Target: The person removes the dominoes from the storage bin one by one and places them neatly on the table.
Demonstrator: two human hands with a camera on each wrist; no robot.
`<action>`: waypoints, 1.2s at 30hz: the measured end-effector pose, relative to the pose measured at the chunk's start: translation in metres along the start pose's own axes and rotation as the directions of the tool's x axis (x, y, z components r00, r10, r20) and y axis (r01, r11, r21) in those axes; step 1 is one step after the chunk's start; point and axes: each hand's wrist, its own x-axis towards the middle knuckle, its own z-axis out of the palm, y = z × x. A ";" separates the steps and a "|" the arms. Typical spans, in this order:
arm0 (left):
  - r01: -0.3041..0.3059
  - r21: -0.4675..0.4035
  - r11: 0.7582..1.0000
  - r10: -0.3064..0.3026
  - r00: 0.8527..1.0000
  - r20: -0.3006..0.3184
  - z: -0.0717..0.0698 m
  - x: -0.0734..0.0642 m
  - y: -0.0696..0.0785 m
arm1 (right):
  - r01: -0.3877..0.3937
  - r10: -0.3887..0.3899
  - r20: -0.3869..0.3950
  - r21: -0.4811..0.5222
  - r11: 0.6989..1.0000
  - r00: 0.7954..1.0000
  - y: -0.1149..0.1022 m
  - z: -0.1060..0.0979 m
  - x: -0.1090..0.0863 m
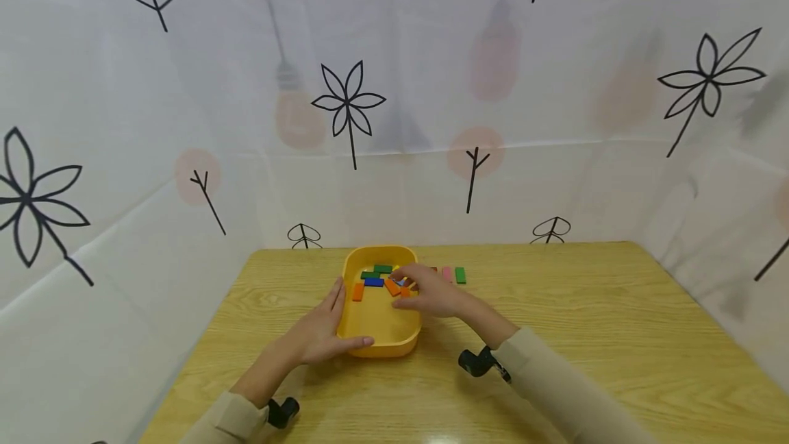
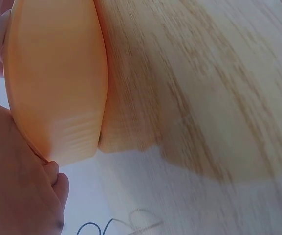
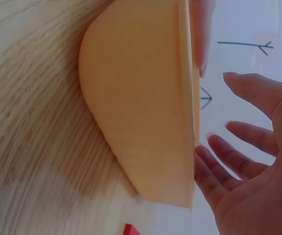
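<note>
A yellow plastic bin (image 1: 379, 324) stands on the wooden table, with several small coloured blocks lying toward its far half. Among them are a blue block (image 1: 373, 282), an orange block (image 1: 358, 292) and a green block (image 1: 383, 269). My left hand (image 1: 314, 331) rests against the bin's near left corner, fingers extended along the left rim and thumb across the front rim. Over the bin's right side, my right hand (image 1: 431, 291) is spread above the blocks and covers some of them. In the right wrist view its thumb and fingers (image 3: 236, 156) stand apart with nothing between them.
Right of the bin lie a pink block (image 1: 446, 274) and a green block (image 1: 460, 275); a red block (image 3: 130, 230) shows in the right wrist view. A white patterned curtain (image 1: 407, 190) hangs behind the table (image 1: 585, 334).
</note>
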 end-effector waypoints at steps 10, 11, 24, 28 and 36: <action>-0.032 0.002 0.999 0.032 0.999 -0.013 0.000 -0.001 -0.001 | -0.053 0.054 0.026 -0.018 0.998 0.998 -0.005 0.027 0.023; -0.034 0.001 0.999 0.034 0.999 -0.014 0.000 -0.001 -0.001 | -0.053 0.053 0.028 -0.025 0.998 0.998 -0.006 0.030 0.026; -0.058 0.028 0.998 0.059 0.998 -0.013 -0.001 -0.002 0.002 | -0.131 0.128 -0.024 -0.166 0.977 0.991 -0.009 0.064 0.054; -0.055 0.026 0.998 0.055 0.998 -0.014 -0.001 -0.003 0.003 | -0.184 0.183 -0.015 -0.145 0.972 0.983 -0.007 0.071 0.060; -0.060 0.027 0.998 0.061 0.998 -0.024 -0.001 -0.004 0.003 | -0.196 0.201 0.010 -0.190 0.962 0.980 -0.004 0.079 0.071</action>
